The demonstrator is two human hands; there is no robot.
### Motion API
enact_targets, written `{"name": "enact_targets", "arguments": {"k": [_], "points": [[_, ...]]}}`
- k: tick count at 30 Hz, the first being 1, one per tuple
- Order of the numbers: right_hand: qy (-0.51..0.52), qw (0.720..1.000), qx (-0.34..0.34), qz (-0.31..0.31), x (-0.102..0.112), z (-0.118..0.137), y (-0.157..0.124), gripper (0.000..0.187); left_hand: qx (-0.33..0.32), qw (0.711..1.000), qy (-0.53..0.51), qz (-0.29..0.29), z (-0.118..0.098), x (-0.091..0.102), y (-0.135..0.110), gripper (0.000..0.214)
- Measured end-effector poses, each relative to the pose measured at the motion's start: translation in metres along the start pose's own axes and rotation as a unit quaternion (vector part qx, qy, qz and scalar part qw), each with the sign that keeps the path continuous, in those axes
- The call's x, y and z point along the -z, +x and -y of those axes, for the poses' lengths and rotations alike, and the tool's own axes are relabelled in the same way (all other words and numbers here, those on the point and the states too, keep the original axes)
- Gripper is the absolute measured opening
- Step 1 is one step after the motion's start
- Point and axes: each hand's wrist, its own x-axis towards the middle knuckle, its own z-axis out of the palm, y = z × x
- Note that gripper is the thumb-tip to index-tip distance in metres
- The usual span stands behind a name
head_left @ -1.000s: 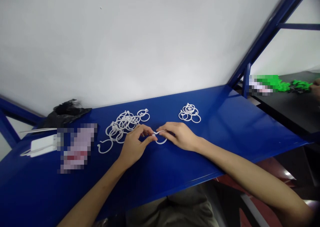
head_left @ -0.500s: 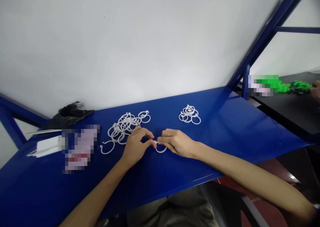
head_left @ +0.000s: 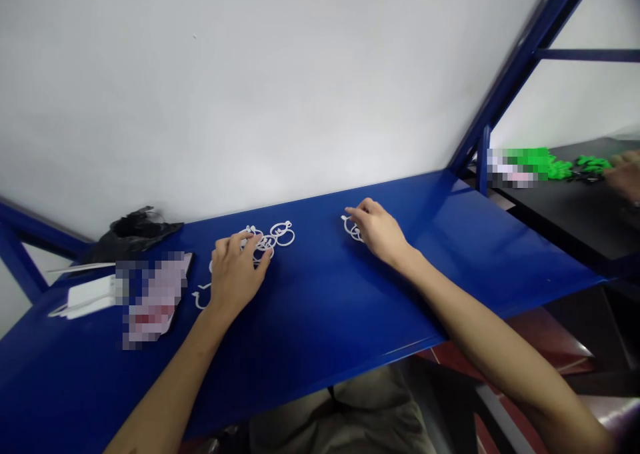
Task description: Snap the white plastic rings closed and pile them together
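Note:
My left hand [head_left: 237,271] is over the larger pile of white shower curtain rings [head_left: 267,244], palm down with fingers apart. It covers part of the pile, and I make out no ring lifted in it. Farther right, my right hand [head_left: 377,231] is at the smaller ring pile, fingers bent and pinched by a white shower curtain ring [head_left: 347,226] with a small knob on its end. The thumb and most of that pile are hidden beneath the hand. One ring [head_left: 201,299] lies at the near left of the larger pile, partly behind my left wrist.
On the left of the blue table [head_left: 320,327] lie a blurred-out flat item [head_left: 157,301], a white card-like piece [head_left: 93,296] and a black plastic bag [head_left: 133,234]. A white wall stands behind. Another person's hand [head_left: 625,174] is near green items [head_left: 593,167] on a black table.
My hands have parted from the middle, where they held one ring together. The right moved right and away to the small pile; the left moved back onto the larger pile and opened.

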Motion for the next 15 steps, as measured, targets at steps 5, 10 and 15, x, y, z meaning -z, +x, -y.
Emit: {"name": "enact_targets", "arguments": {"k": [5,10,15], "points": [[-0.068,0.995,-0.069,-0.016,0.011,-0.019,0.006,0.014,-0.003,1.0,-0.001,0.025,0.005,-0.004,0.0,0.032],[-0.094,0.993,-0.065,0.002,0.006,-0.029,0.006,0.016,-0.001,1.0,-0.03,-0.005,0.002,0.002,0.001,0.022],[-0.099,0.994,-0.052,-0.013,0.001,-0.031,0.005,0.02,-0.001,0.997,-0.064,-0.032,-0.009,0.011,0.0,0.018]]}}
